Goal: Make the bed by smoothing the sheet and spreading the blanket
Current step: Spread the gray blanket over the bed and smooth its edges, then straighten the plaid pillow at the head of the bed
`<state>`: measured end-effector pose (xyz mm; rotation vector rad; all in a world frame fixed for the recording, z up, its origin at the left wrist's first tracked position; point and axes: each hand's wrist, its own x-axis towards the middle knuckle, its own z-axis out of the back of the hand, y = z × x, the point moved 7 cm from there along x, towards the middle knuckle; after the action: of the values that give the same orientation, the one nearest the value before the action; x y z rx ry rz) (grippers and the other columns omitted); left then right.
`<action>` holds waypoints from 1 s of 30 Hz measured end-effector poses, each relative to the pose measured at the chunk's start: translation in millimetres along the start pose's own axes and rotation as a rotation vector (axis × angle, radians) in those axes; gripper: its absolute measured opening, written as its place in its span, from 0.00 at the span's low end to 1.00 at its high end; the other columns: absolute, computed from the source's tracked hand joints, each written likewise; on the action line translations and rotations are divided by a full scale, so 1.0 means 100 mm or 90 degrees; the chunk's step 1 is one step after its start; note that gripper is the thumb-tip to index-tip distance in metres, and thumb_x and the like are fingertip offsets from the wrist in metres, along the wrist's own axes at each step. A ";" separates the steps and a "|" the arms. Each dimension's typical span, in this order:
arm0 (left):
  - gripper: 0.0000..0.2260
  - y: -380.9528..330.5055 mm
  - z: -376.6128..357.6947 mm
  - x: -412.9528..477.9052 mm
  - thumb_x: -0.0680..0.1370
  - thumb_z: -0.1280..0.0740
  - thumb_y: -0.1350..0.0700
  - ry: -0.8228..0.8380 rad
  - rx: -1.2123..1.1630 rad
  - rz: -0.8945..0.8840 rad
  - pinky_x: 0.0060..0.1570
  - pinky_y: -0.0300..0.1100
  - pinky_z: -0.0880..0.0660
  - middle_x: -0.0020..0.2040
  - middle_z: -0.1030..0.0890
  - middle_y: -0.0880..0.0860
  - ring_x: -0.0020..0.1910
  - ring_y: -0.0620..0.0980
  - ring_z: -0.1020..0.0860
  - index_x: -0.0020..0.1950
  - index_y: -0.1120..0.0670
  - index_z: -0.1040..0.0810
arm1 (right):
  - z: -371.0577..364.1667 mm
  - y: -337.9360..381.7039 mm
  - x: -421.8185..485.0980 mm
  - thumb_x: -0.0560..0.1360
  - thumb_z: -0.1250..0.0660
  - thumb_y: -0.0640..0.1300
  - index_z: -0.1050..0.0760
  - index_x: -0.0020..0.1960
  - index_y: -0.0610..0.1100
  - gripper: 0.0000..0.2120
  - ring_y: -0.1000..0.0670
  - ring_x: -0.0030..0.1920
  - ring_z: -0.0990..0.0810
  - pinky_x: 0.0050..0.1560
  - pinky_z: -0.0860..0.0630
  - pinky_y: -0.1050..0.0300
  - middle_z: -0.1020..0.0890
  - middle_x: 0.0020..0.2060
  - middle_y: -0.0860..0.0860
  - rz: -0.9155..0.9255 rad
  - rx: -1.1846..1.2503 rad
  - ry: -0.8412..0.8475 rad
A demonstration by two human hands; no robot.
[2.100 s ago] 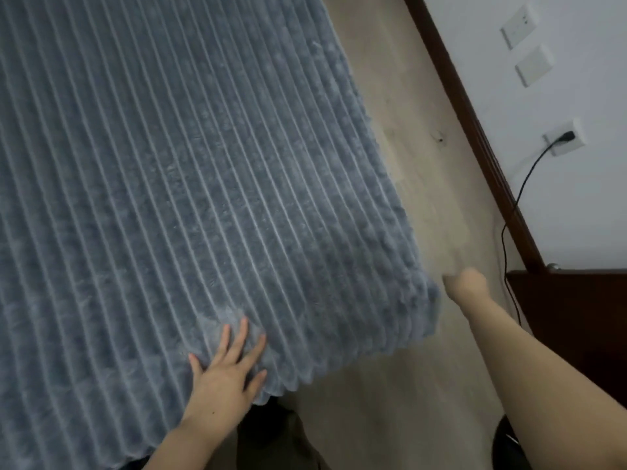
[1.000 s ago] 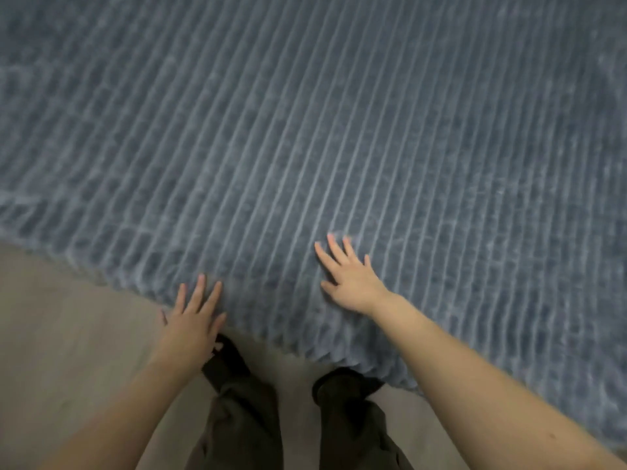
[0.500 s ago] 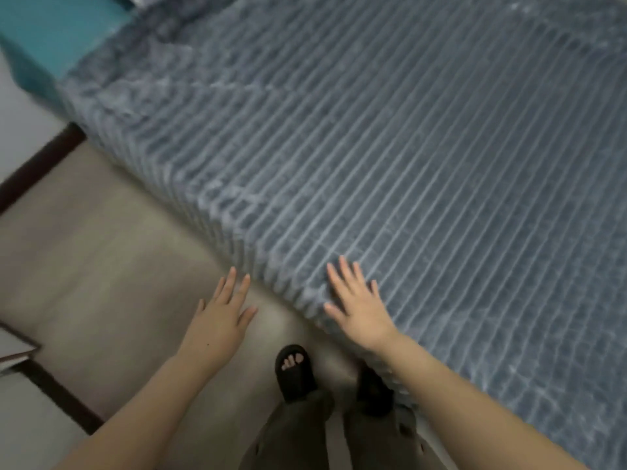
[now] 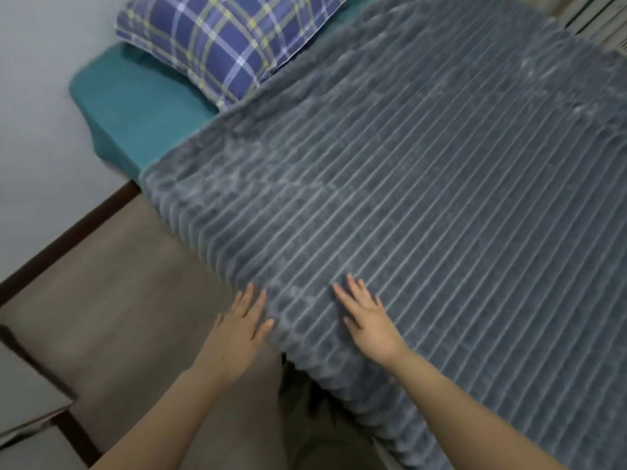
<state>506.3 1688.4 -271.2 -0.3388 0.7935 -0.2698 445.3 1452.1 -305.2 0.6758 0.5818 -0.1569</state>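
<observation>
Head: left hand [image 4: 237, 330] at blanket [image 4: 407, 198] (newly)

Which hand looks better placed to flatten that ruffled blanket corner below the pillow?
Probably the left hand: open at the blanket edge, on the side of the ruffled corner. The right hand lies flat on the blanket, farther from it.

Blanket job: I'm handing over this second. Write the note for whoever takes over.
Left hand: open, at the near edge of the blanket, contact unclear.
Right hand: open, flat on the blanket.
The blanket lies spread up to the pillow; the teal sheet shows bare at the head corner.
Done: blanket spread.
Left: probably smooth the ruffled pile near that head-end corner.
</observation>
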 end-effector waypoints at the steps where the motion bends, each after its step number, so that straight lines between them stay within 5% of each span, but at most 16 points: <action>1: 0.29 -0.03 0.12 0.16 0.80 0.54 0.37 0.002 0.014 -0.002 0.75 0.55 0.53 0.76 0.65 0.42 0.76 0.43 0.61 0.78 0.43 0.58 | 0.17 -0.12 0.16 0.82 0.46 0.43 0.58 0.78 0.59 0.31 0.51 0.77 0.64 0.75 0.58 0.42 0.63 0.77 0.57 -0.076 0.033 -0.042; 4: 0.29 -0.15 0.42 0.60 0.81 0.53 0.38 0.044 0.056 -0.002 0.75 0.53 0.53 0.78 0.63 0.45 0.77 0.46 0.60 0.79 0.45 0.57 | 0.47 -0.40 0.47 0.82 0.45 0.46 0.61 0.78 0.57 0.32 0.46 0.77 0.66 0.75 0.53 0.36 0.66 0.76 0.55 -0.277 0.078 -0.006; 8: 0.29 -0.29 0.74 1.12 0.81 0.51 0.40 0.102 0.096 -0.007 0.75 0.56 0.54 0.78 0.65 0.45 0.77 0.47 0.62 0.79 0.45 0.57 | 0.52 -0.23 0.79 0.81 0.42 0.40 0.49 0.77 0.58 0.30 0.40 0.76 0.66 0.76 0.60 0.40 0.56 0.77 0.57 -0.250 0.234 0.161; 10: 0.30 -0.36 0.88 1.37 0.81 0.48 0.41 0.111 0.139 -0.024 0.75 0.56 0.53 0.77 0.66 0.45 0.77 0.48 0.62 0.79 0.45 0.58 | 0.74 -0.17 0.92 0.80 0.41 0.37 0.47 0.75 0.59 0.30 0.41 0.77 0.46 0.76 0.48 0.46 0.41 0.76 0.52 -0.253 0.340 0.087; 12: 0.30 -0.43 0.97 1.58 0.82 0.46 0.43 0.124 0.175 -0.038 0.75 0.56 0.53 0.77 0.67 0.46 0.77 0.49 0.63 0.79 0.45 0.59 | 0.97 -0.26 0.97 0.81 0.44 0.39 0.46 0.76 0.60 0.29 0.44 0.57 0.22 0.54 0.27 0.53 0.25 0.66 0.46 -0.319 0.311 -0.013; 13: 0.30 -0.47 1.02 1.67 0.82 0.45 0.45 0.124 0.181 -0.045 0.75 0.57 0.53 0.77 0.66 0.46 0.77 0.49 0.63 0.79 0.45 0.59 | 1.08 -0.31 0.96 0.80 0.45 0.41 0.48 0.77 0.59 0.29 0.46 0.46 0.21 0.43 0.27 0.54 0.23 0.62 0.46 -0.365 0.235 -0.050; 16: 0.30 -0.56 1.13 1.92 0.82 0.45 0.47 0.110 0.198 -0.065 0.75 0.58 0.54 0.78 0.65 0.47 0.78 0.50 0.62 0.79 0.45 0.58 | 1.26 -0.38 1.04 0.80 0.46 0.42 0.52 0.78 0.56 0.30 0.43 0.53 0.25 0.39 0.25 0.52 0.38 0.71 0.47 -0.431 0.097 -0.105; 19: 0.29 -0.49 1.26 2.18 0.82 0.46 0.46 0.116 0.231 -0.060 0.74 0.59 0.54 0.78 0.65 0.47 0.78 0.51 0.61 0.79 0.45 0.58 | 1.17 -0.20 1.26 0.81 0.44 0.48 0.54 0.78 0.58 0.30 0.40 0.70 0.41 0.62 0.27 0.46 0.55 0.75 0.48 -0.406 0.089 -0.002; 24: 0.29 0.02 1.67 2.52 0.82 0.49 0.43 0.091 0.311 -0.042 0.73 0.63 0.55 0.78 0.66 0.45 0.78 0.53 0.61 0.77 0.42 0.62 | 0.91 0.42 1.73 0.80 0.43 0.52 0.60 0.77 0.62 0.33 0.33 0.75 0.55 0.70 0.37 0.40 0.71 0.75 0.47 -0.265 -0.007 0.106; 27: 0.30 0.47 2.12 2.71 0.81 0.50 0.40 0.034 0.364 -0.038 0.73 0.62 0.55 0.78 0.63 0.44 0.78 0.52 0.57 0.77 0.42 0.62 | 0.74 0.84 1.98 0.80 0.42 0.54 0.60 0.79 0.51 0.36 0.34 0.76 0.56 0.71 0.37 0.41 0.72 0.74 0.42 -0.224 -0.037 0.135; 30: 0.29 0.87 2.60 2.91 0.81 0.50 0.42 0.024 0.402 -0.065 0.73 0.60 0.53 0.78 0.60 0.41 0.78 0.43 0.51 0.78 0.44 0.61 | 0.81 1.25 2.33 0.81 0.42 0.52 0.54 0.79 0.50 0.32 0.38 0.75 0.43 0.70 0.36 0.49 0.63 0.77 0.42 -0.214 0.138 0.069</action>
<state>901.7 1714.1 -323.9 0.2226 0.6891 -0.6045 716.0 1508.7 -315.4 0.7961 0.7885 -0.5046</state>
